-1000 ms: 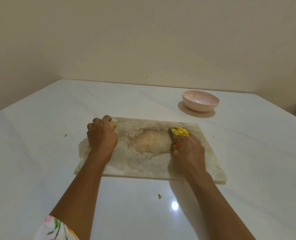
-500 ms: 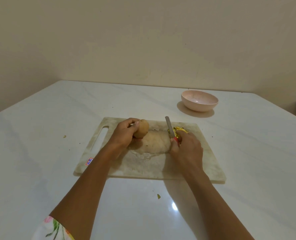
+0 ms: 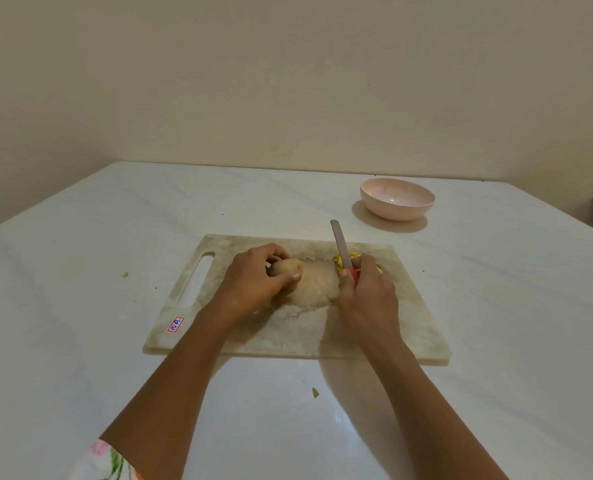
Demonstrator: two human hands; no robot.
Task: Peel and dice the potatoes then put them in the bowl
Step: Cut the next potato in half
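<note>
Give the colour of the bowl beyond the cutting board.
Pale pink round bowl, plain with no pattern; head view.

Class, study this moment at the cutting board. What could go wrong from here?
1. The left hand wraps the round potato; if the knife in the right hand slips, it may cut those fingers.
2. The potato could roll on the cutting board.
3. The yellow diced pieces lie close by the right hand and might get knocked off the board.
</note>
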